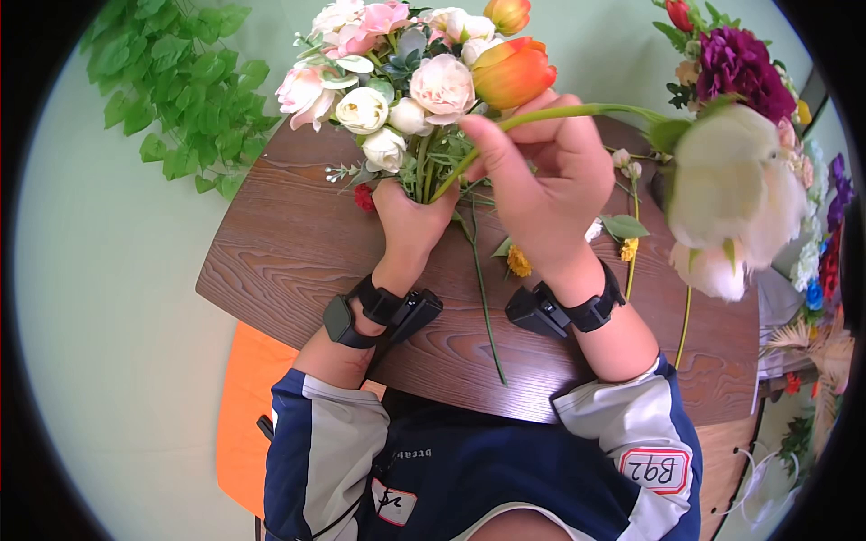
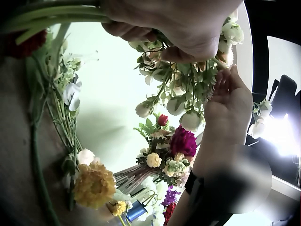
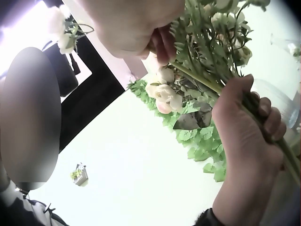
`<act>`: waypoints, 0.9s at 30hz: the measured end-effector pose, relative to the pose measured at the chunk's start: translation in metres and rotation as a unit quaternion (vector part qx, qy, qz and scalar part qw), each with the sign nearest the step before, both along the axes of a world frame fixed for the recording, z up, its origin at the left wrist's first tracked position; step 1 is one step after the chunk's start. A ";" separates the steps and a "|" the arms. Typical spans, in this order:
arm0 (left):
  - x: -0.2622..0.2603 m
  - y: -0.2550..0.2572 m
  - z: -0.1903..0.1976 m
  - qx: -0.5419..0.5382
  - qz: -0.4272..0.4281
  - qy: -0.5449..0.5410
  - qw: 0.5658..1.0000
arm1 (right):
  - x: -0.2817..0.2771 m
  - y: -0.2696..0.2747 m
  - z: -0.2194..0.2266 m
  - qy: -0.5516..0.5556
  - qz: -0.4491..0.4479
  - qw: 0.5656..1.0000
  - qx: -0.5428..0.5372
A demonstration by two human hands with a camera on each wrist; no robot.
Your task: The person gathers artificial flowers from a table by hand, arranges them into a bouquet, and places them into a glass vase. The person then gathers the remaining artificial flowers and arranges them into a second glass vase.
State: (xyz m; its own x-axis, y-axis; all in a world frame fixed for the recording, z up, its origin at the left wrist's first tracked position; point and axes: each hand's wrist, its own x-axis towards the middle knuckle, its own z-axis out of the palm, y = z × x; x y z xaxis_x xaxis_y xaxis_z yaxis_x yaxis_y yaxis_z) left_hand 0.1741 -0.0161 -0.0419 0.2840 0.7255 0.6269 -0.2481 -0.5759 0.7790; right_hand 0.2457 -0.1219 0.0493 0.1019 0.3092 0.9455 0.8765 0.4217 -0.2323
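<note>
My left hand (image 1: 410,221) grips the stems of a bouquet of pink and cream flowers (image 1: 442,88) with an orange tulip (image 1: 514,72); the right wrist view also shows this left hand (image 3: 249,136) curled round the green stems. My right hand (image 1: 555,185) pinches a long green stem between thumb and fingers. That stem runs from the left hand's grip to a large white flower (image 1: 735,176) on the right, which bends down. In the left wrist view my right hand (image 2: 228,106) is beside the blossoms, its fingertips partly hidden.
On the brown table (image 1: 271,243) lie a yellow flower (image 1: 519,261), a loose green stem (image 1: 483,298) and several other stems. A purple flower (image 1: 744,72) stands in an arrangement at the back right. Green leaves (image 1: 180,81) hang at the left, and an orange chair (image 1: 244,406) is below.
</note>
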 end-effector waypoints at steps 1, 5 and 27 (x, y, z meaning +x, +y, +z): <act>0.000 0.000 -0.001 0.000 0.000 0.000 1.000 | -0.004 0.001 -0.002 0.000 0.000 1.000 0.000; -0.001 0.000 -0.004 -0.034 -0.017 -0.001 0.999 | -0.008 0.007 -0.008 0.144 -0.002 0.989 -0.012; -0.002 0.004 -0.002 -0.121 -0.021 0.027 0.992 | -0.008 0.014 -0.011 0.035 -0.074 0.997 -0.009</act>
